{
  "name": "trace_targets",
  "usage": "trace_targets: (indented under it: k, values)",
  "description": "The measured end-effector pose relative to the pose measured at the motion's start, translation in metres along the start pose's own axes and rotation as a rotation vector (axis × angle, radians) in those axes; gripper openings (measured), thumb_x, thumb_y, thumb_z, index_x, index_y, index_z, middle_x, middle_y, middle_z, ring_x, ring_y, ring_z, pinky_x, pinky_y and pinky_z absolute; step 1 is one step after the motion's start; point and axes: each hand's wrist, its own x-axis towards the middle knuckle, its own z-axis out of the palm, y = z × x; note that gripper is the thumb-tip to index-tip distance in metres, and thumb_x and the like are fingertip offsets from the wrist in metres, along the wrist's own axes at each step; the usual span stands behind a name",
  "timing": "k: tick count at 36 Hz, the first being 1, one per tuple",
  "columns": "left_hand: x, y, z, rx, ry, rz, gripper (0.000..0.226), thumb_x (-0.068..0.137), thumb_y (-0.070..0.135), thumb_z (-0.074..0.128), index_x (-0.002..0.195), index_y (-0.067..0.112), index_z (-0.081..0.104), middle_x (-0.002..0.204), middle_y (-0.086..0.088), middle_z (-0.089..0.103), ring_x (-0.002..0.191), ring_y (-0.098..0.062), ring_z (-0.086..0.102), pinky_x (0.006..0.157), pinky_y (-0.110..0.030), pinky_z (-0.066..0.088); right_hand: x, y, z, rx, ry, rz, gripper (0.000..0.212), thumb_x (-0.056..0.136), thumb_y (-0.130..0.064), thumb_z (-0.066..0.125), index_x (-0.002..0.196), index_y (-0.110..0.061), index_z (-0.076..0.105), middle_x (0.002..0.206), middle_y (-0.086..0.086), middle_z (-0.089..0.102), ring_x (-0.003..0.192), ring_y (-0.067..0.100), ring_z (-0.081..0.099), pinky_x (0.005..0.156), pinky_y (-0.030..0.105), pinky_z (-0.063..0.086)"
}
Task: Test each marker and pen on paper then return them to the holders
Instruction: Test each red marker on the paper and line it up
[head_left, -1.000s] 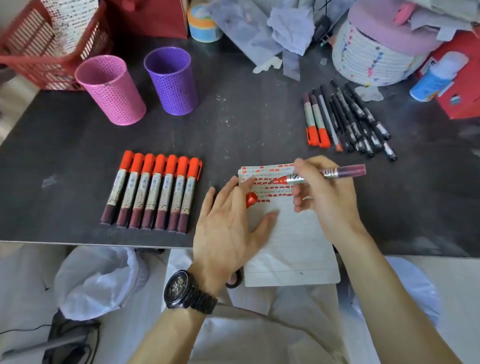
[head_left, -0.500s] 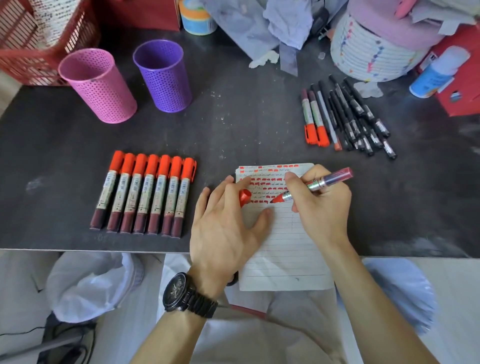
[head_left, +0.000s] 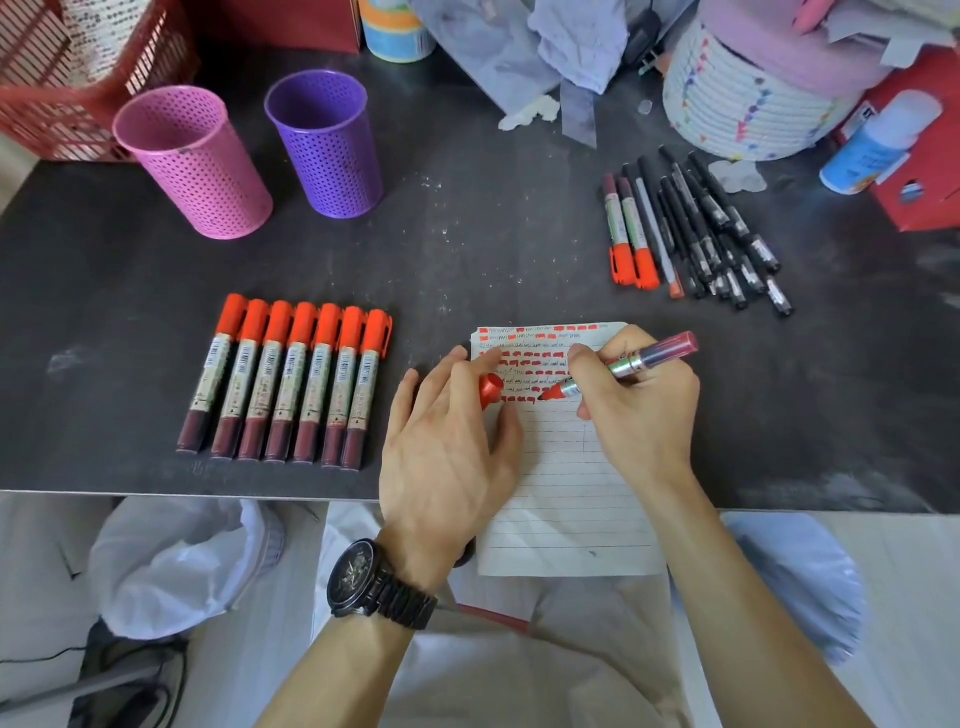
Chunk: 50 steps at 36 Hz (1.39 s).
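Now the right hand (head_left: 641, 415) has dropped its marker (head_left: 623, 366) tip onto the paper (head_left: 566, 499), grip tight; the left hand (head_left: 447, 457) pins the paper, pinching the cap (head_left: 490, 389). Test stroke underway.

A big dark table (head_left: 467, 249) fills most of the view. Its top is dusty, with small white specks and pale smudges. At the far left stands a red plastic basket (head_left: 104, 78) with holes in its sides. At the far right sits a round white basket (head_left: 743, 98) with little colored dots. Crumpled pale cloth (head_left: 576, 36) lies at the far edge. Below the near edge, a white bag (head_left: 176, 566) sits on a light floor (head_left: 31, 561). Soft light falls over it all.
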Motion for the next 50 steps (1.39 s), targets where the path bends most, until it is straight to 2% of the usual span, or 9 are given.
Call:
trace_targets:
  k: [8,16,20,23,28,35,39,43,50]
  values:
    - [0.0005,-0.0008,0.0006,-0.001,-0.006,0.007,0.038,0.091,0.033,0.057,0.127,0.020,0.057,0.132,0.010,0.064,0.136,-0.010,0.049,0.121,-0.036,0.025,0.0002,-0.0009,0.0001,-0.028,-0.013,-0.010,0.027,0.087,-0.015,0.070,0.063,-0.014,0.059,0.050,-0.006,0.063,0.044,0.006,0.063,0.048,0.018,0.047]
    - [0.0004,-0.0017,0.0005,0.000,-0.008,0.010,0.039,0.090,0.031,0.060,0.128,0.020,0.057,0.131,0.006,0.065,0.136,-0.011,0.049,0.120,-0.035,0.024,-0.0001,-0.0029,0.0000,-0.020,-0.021,-0.020,0.034,0.088,-0.010,0.071,0.060,-0.021,0.056,0.049,-0.013,0.062,0.046,0.007,0.065,0.046,0.013,0.043]
    - [0.0006,-0.0019,0.0015,0.001,-0.010,0.014,0.040,0.091,0.033,0.056,0.128,0.020,0.057,0.131,0.007,0.065,0.136,-0.010,0.049,0.121,-0.037,0.026,-0.0007,-0.0029,-0.0005,-0.023,-0.017,-0.021,0.031,0.087,-0.012,0.070,0.060,-0.017,0.057,0.048,-0.008,0.062,0.045,0.010,0.063,0.047,0.017,0.046]
    - [-0.0002,-0.0029,0.0022,0.002,-0.004,0.013,0.041,0.090,0.034,0.056,0.129,0.021,0.057,0.130,0.006,0.065,0.136,-0.010,0.049,0.120,-0.039,0.028,-0.0008,-0.0031,0.0000,-0.019,-0.011,-0.034,0.031,0.087,-0.013,0.070,0.060,-0.020,0.056,0.047,-0.011,0.061,0.044,0.007,0.063,0.048,0.013,0.044]
    - [-0.0001,-0.0035,0.0031,0.001,-0.004,0.009,0.041,0.090,0.035,0.056,0.129,0.021,0.057,0.130,0.007,0.065,0.137,-0.009,0.048,0.120,-0.039,0.028,-0.0003,-0.0029,-0.0006,-0.016,-0.011,-0.033,0.028,0.086,-0.013,0.068,0.061,-0.017,0.056,0.047,-0.010,0.061,0.043,0.007,0.062,0.048,0.013,0.044]
    - [0.0000,-0.0035,0.0032,-0.006,0.006,0.007,0.040,0.090,0.035,0.056,0.128,0.022,0.058,0.129,0.008,0.065,0.137,-0.008,0.047,0.120,-0.037,0.027,0.0008,-0.0030,-0.0003,-0.029,-0.008,-0.029,0.027,0.085,-0.014,0.068,0.062,-0.018,0.056,0.046,-0.008,0.059,0.042,0.015,0.061,0.047,0.024,0.048]
    - [-0.0003,-0.0037,0.0033,-0.006,0.001,0.008,0.040,0.090,0.035,0.057,0.128,0.022,0.058,0.130,0.009,0.064,0.137,-0.007,0.047,0.121,-0.036,0.026,0.0004,-0.0038,-0.0008,-0.013,-0.011,-0.046,0.034,0.084,-0.014,0.067,0.058,-0.028,0.053,0.046,-0.011,0.059,0.042,0.014,0.060,0.044,0.019,0.045]
    - [-0.0003,-0.0035,0.0028,0.000,-0.008,0.001,0.041,0.091,0.036,0.056,0.130,0.023,0.057,0.131,0.007,0.064,0.137,-0.007,0.046,0.121,-0.037,0.026,-0.0001,-0.0046,-0.0011,-0.011,-0.015,-0.049,0.027,0.083,-0.017,0.066,0.060,-0.024,0.054,0.047,-0.011,0.060,0.042,0.013,0.060,0.046,0.021,0.046]
    - [-0.0002,-0.0030,0.0019,0.003,-0.015,0.005,0.040,0.091,0.035,0.057,0.129,0.022,0.057,0.130,0.009,0.064,0.138,-0.007,0.045,0.121,-0.038,0.027,0.0000,-0.0051,-0.0015,0.004,-0.016,-0.048,0.027,0.082,-0.018,0.064,0.059,-0.023,0.052,0.046,-0.013,0.059,0.043,0.015,0.060,0.046,0.020,0.045]
